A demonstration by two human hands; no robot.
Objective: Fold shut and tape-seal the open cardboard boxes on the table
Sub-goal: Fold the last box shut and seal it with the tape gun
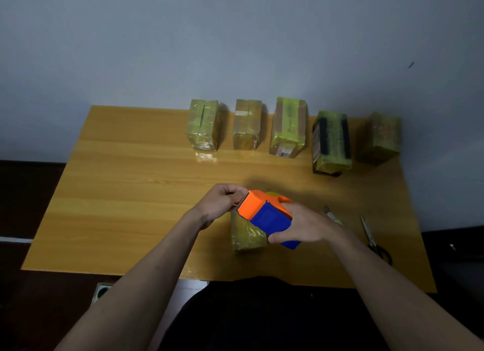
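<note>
- A taped box (pixel 246 232) lies near the bench's front edge, right of its middle.
- Above it the right hand (pixel 301 226) grips an orange-and-blue dispenser (pixel 267 214).
- The left hand (pixel 225 201) pinches the tape end at the dispenser's orange mouth.
- Five wrapped boxes (pixel 288 128) stand in a row along the back edge.
- Scissors (pixel 373 240) and a knife (pixel 331 215) lie toward the right edge.
- The wooden bench (pixel 131 193) stands against a plain grey wall (pixel 235 36); dark floor (pixel 21 193) lies at the left.

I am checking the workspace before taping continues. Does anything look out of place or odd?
One thing: the fourth tape-wrapped cardboard box in the back row sits nearer the front than its neighbours, out of line.
</note>
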